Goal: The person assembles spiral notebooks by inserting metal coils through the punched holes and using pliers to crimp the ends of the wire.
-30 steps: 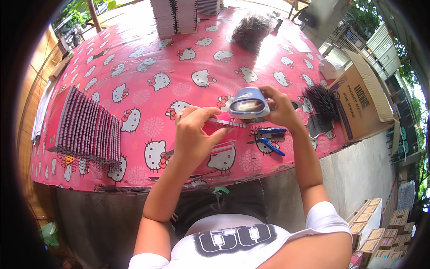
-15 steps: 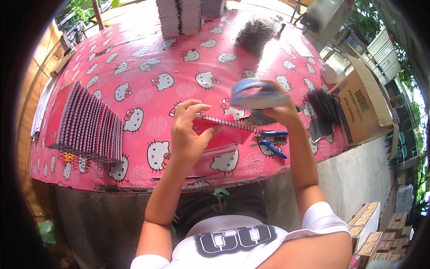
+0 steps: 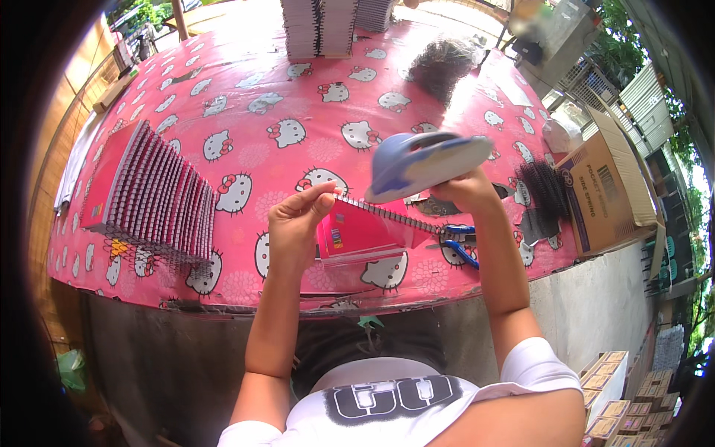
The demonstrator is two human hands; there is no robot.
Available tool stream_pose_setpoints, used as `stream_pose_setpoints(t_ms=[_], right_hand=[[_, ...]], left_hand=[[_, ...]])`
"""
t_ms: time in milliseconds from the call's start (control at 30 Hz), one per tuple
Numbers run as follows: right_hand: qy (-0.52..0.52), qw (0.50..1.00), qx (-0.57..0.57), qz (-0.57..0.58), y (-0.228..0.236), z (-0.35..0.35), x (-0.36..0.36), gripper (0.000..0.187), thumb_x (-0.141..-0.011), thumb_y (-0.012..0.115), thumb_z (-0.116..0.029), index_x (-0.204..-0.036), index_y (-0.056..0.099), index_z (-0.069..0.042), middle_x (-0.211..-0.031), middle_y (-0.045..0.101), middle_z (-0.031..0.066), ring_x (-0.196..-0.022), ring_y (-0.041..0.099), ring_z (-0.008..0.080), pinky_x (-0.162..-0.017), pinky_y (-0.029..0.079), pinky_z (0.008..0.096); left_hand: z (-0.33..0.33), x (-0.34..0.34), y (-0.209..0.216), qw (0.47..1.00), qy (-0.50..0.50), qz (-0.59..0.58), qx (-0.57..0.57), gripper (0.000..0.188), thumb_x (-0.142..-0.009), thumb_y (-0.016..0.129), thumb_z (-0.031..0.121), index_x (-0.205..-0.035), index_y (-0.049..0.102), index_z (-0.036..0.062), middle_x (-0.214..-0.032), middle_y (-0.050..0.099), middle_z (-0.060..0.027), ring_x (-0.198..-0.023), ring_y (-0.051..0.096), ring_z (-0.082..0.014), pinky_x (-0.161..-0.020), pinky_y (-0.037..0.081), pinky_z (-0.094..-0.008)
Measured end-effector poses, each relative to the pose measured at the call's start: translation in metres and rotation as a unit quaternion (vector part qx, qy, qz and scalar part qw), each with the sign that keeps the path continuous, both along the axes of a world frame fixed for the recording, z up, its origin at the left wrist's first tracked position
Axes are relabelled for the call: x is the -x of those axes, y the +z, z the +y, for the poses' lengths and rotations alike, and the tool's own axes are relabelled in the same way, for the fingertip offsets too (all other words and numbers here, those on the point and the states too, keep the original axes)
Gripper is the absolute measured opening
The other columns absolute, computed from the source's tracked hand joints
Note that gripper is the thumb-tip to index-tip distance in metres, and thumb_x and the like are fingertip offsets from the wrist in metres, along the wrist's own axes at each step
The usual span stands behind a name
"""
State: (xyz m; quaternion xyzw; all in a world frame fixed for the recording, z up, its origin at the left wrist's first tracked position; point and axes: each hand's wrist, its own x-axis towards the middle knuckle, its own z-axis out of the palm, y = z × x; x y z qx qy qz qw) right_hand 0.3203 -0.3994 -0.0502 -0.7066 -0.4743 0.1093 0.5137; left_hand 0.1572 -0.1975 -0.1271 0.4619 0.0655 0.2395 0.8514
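The pink notebook (image 3: 354,232) is resting at the near middle of the table, its spiral spine slanting from the left hand (image 3: 298,223) down toward the blue-handled pliers (image 3: 462,249). The left hand is pinching the spine's left end, thumb and fingertips drawn together. The right hand (image 3: 468,190) is gripping a blurred blue-and-white tool (image 3: 424,164), which is hanging above the spine; whether they are touching cannot be told.

The table edge (image 3: 205,305) is curving close in front of the person, just below the notebook. Patterned cloth (image 3: 246,160) is stretching leftward to a row of spiral notebooks (image 3: 153,201) and away to tall stacks (image 3: 320,33) at the far side. On the right, black coils (image 3: 540,186) and an open cardboard box (image 3: 607,182) are bounding the reach.

The pink cloth is catching glare near a dark coil bundle (image 3: 443,67). Concrete floor (image 3: 573,305) is showing beyond the right forearm, cartons (image 3: 633,406) are standing lower right, and greenery (image 3: 618,37) is edging the room.
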Motion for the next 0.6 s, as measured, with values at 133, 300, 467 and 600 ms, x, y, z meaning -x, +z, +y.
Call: stream_pose_setpoints(t_ms=[133, 300, 467, 600], right_hand=[[-0.237, 0.923, 0.209, -0.218, -0.009, 0.001, -0.015, 0.050, -0.071, 0.059, -0.003, -0.121, 0.057, -0.006, -0.103, 0.067, 0.0130, -0.094, 0.066, 0.0269, -0.078, 0.053, 0.0377], [-0.415, 0.812, 0.303, -0.277, -0.052, -0.055, -0.048, 0.053, -0.073, 0.059, -0.007, -0.125, 0.054, -0.005, -0.125, 0.057, 0.0189, -0.115, 0.055, 0.0366, -0.090, 0.047, 0.0471], [-0.243, 0.875, 0.256, -0.332, -0.062, -0.119, 0.002, 0.062, -0.075, 0.069, -0.020, -0.130, 0.049, -0.001, -0.141, 0.042, 0.0213, -0.129, 0.039, 0.0426, -0.107, 0.032, 0.0511], [-0.188, 0.936, 0.238, -0.178, -0.085, -0.138, 0.052, 0.056, -0.076, 0.072, -0.025, -0.124, 0.055, -0.001, -0.130, 0.050, 0.0204, -0.121, 0.046, 0.0387, -0.103, 0.035, 0.0486]], left_hand=[[0.000, -0.001, -0.001, 1.000, 0.014, 0.001, -0.016, 0.025, -0.083, 0.074, 0.007, -0.105, 0.068, -0.0021, -0.093, 0.070, -0.0086, -0.085, 0.064, -0.0113, -0.079, 0.052, -0.0251], [-0.010, -0.003, 0.022, 0.999, 0.004, -0.012, -0.041, 0.023, -0.080, 0.076, 0.007, -0.099, 0.065, -0.0001, -0.094, 0.068, -0.0082, -0.084, 0.063, -0.0105, -0.076, 0.052, -0.0247], [-0.029, 0.015, 0.049, 0.886, 0.200, -0.171, -0.381, 0.021, -0.076, 0.077, 0.000, -0.090, 0.062, 0.0026, -0.090, 0.068, -0.0114, -0.083, 0.064, -0.0168, -0.071, 0.054, -0.0273], [-0.042, 0.026, 0.042, 0.801, 0.165, -0.152, -0.555, 0.021, -0.072, 0.078, -0.002, -0.088, 0.065, 0.0029, -0.090, 0.069, -0.0130, -0.080, 0.066, -0.0221, -0.068, 0.056, -0.0299]])
